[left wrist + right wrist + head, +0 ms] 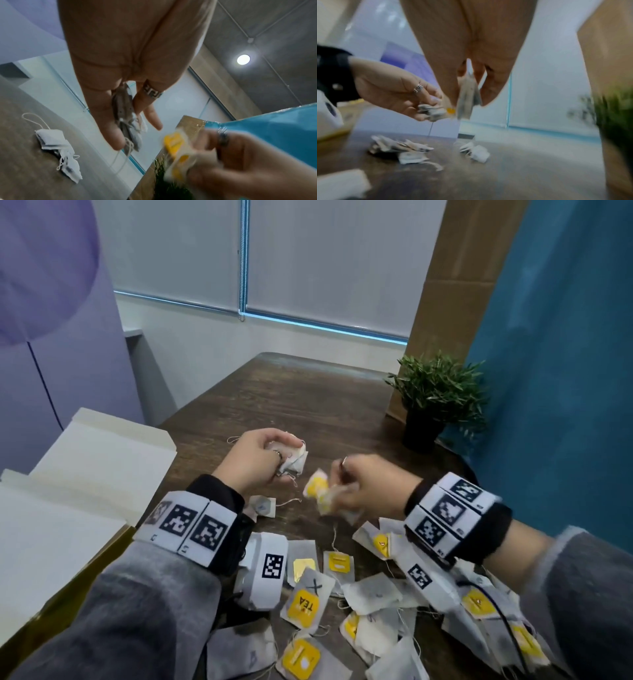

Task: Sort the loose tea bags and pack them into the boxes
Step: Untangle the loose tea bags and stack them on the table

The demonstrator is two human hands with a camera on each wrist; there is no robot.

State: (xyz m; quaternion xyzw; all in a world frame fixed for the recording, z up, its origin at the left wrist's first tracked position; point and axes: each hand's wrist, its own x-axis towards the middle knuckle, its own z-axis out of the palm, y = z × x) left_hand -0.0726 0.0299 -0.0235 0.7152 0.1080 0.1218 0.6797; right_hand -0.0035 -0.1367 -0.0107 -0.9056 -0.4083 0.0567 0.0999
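My left hand point(263, 458) holds a small bunch of white tea bags point(292, 462) above the dark wooden table; the same bunch point(127, 121) hangs between its fingers in the left wrist view, strings dangling. My right hand point(356, 489) grips a few yellow-tagged tea bags point(318, 491), blurred by motion, also seen as a grey packet point(467, 97). Many loose tea bags point(370, 594), some with yellow tags, lie heaped on the table near me under both forearms. An open white box point(85, 474) stands at the left.
A potted green plant point(435, 395) stands at the right by a blue wall and a cardboard panel. One white tea bag point(263, 506) lies below my left hand. Small piles of white bags point(399, 146) rest on the table point(291, 405) farther out.
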